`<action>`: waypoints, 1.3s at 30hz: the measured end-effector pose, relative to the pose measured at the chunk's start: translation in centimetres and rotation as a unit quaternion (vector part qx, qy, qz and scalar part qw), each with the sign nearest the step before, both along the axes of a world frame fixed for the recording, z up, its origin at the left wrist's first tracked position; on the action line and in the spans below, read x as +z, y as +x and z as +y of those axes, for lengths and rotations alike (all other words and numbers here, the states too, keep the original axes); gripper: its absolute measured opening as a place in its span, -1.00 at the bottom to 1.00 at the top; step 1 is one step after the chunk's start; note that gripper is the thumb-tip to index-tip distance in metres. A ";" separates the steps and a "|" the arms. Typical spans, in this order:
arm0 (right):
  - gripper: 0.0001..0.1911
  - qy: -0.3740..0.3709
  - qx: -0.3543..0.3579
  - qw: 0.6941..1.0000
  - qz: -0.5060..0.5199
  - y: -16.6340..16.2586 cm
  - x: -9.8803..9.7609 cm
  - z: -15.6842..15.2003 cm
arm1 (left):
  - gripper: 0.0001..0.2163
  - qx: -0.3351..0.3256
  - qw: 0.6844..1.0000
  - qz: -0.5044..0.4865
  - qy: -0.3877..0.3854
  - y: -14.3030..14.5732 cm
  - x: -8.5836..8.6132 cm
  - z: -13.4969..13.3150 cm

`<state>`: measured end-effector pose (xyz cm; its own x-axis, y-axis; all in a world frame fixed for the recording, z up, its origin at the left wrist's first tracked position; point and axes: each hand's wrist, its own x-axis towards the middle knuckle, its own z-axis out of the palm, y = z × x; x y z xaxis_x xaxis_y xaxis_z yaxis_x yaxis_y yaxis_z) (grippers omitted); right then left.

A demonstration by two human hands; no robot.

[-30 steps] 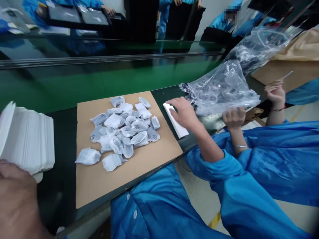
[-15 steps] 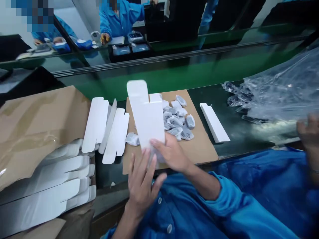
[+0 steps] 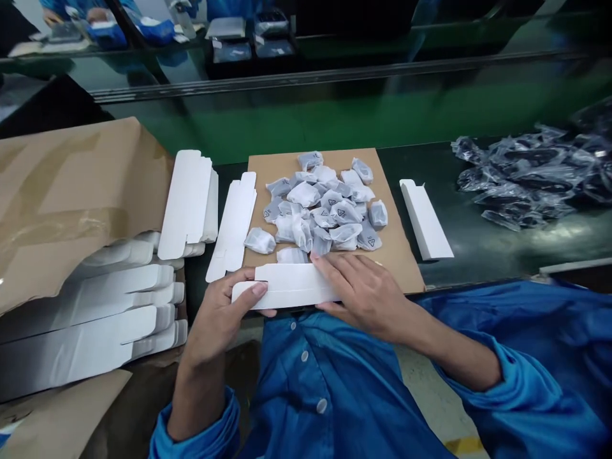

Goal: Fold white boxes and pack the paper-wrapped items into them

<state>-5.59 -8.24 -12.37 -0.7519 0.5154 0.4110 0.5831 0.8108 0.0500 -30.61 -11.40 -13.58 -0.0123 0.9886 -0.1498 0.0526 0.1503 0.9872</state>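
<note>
A narrow white carton lies sideways between my two hands at the near edge of the cardboard sheet. My left hand pinches its left end, thumb on top near a flap. Around the right end my right hand is closed, its fingers covering that end. Just beyond the carton, several small items in whitish printed bags are heaped on the sheet. One bagged item sits apart at the sheet's left edge. Left of it is a flat white carton.
More flat cartons are stacked to the left, beside a large brown box with white cartons spilling from its opening. On the right are a folded carton and a pile of black items in clear plastic. Co-workers sit behind the green barrier.
The carton has turned from upright to sideways and come closer to me. My left hand has closed on its left end. The person's hand and the raised plastic at the right are gone from view.
</note>
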 end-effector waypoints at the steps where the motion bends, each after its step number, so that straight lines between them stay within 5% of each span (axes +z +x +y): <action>1: -0.36 0.000 0.025 1.000 -0.002 0.3 0.0 0.0 | -0.68 -0.044 0.999 0.000 -0.019 -0.3 0.1 -0.3; 5: -0.47 0.008 0.071 0.997 -0.023 1.5 0.0 -0.3 | -0.67 -0.135 0.985 0.102 -0.031 -0.7 0.8 -0.8; 14: -0.49 0.048 0.015 0.997 -0.062 2.7 -2.7 -3.4 | -0.75 -0.107 0.973 0.202 0.014 1.6 -0.9 -1.4; 24: -0.49 0.018 0.031 0.998 -0.058 2.4 -1.4 -3.2 | -0.79 -0.122 0.966 0.224 0.048 0.9 0.6 -1.0; 31: -0.58 -0.013 0.025 1.000 0.013 3.1 -1.7 -3.6 | -0.89 -0.051 0.973 0.218 0.052 0.5 0.6 -2.0; 33: -0.53 -0.025 -0.031 0.996 0.079 3.1 -1.4 -3.1 | -0.84 0.078 0.976 0.148 0.140 1.2 0.5 -2.7; 36: -0.40 0.013 -0.149 0.970 0.193 1.4 -1.7 -2.9 | -0.68 0.294 0.885 0.066 0.355 4.0 -0.3 -3.8; 37: -0.39 0.024 -0.157 0.964 0.214 0.4 -2.1 -3.1 | -0.58 0.290 0.871 0.064 0.391 5.3 -0.7 -4.0; 39: -0.38 0.035 -0.116 0.964 0.237 -1.6 -3.0 -3.9 | -0.32 0.227 0.894 0.080 0.379 7.4 -1.6 -4.1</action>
<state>-7.15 -12.16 -15.41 -0.3385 0.6063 0.7196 0.7191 0.6599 -0.2177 -23.17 -15.47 -15.16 -0.3989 0.6933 0.6002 0.3060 -0.5164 0.7998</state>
